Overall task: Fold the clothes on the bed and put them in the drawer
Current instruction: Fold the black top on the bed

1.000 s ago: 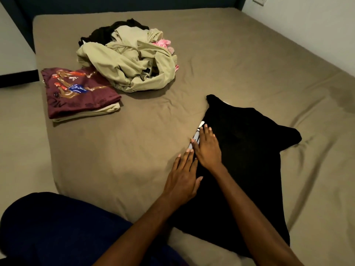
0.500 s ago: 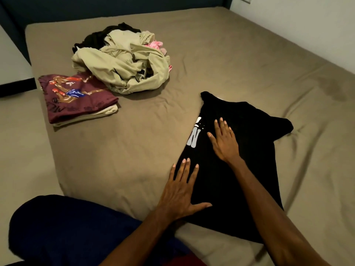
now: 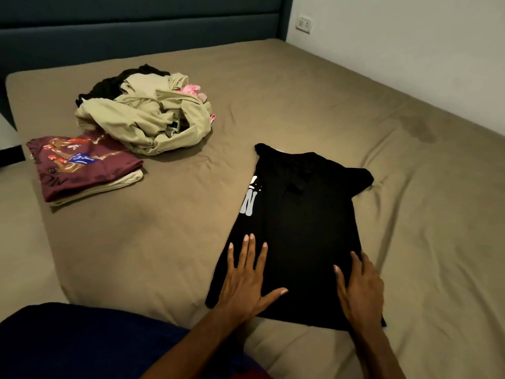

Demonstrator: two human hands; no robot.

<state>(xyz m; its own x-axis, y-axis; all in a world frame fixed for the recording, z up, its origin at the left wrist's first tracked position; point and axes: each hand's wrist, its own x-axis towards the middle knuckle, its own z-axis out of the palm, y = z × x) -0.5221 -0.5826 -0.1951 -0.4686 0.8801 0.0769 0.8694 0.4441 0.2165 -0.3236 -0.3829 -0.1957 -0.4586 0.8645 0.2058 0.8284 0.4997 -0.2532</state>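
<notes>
A black T-shirt (image 3: 303,220) with white lettering lies flat on the bed (image 3: 300,99), one side folded in, its hem toward me. My left hand (image 3: 246,280) presses flat on the shirt's lower left part, fingers spread. Flat on the lower right edge of the shirt lies my right hand (image 3: 360,288), fingers straight. A loose pile of beige, black and pink clothes (image 3: 147,116) sits at the back left. In front of the pile, a folded maroon printed shirt (image 3: 82,165) rests on a folded cream garment. No drawer is in view.
A dark blue headboard (image 3: 136,31) runs along the back. A white wall with a socket (image 3: 304,23) borders the bed's right side. My knee in dark blue cloth (image 3: 82,343) is at the bottom left, by the bed's near edge.
My right hand slid from the shirt's chest down to its lower right edge. My left hand stayed on the lower left. The view tilted up, showing the headboard.
</notes>
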